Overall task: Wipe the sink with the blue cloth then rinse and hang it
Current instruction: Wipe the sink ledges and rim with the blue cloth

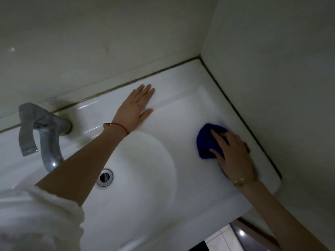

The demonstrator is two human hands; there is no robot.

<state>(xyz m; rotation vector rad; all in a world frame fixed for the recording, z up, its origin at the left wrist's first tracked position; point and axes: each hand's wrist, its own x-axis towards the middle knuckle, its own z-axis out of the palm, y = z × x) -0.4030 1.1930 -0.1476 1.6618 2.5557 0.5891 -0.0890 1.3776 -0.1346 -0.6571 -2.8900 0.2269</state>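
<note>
On the flat ledge to the right of the basin, the right hand [233, 156] presses the blue cloth [208, 142] down against the white surface. The fingers spread over the bunched cloth with their tips bent onto it; whether the thumb curls under it cannot be told. This spread puts pressure over most of the pad, which suits a wiping stroke. The cloth sits close to the side wall [281, 87], near the dark seam [241, 116] where ledge and wall meet, so the step in hand appears to be wiping the ledge, not yet the bowl.

The left hand [137, 104] lies flat on the back ledge, fingers straight and together, holding nothing. Its placement most likely braces the body during the reach across the sink [181, 205].

Further out, the left forearm crosses above the bowl, passing beside the drain [104, 177]. The tap [41, 134] stands at the back left, well apart from the cloth. No water is seen running. Rinsing and hanging remain to be done, and no hook or rail for the cloth is in view.
</note>
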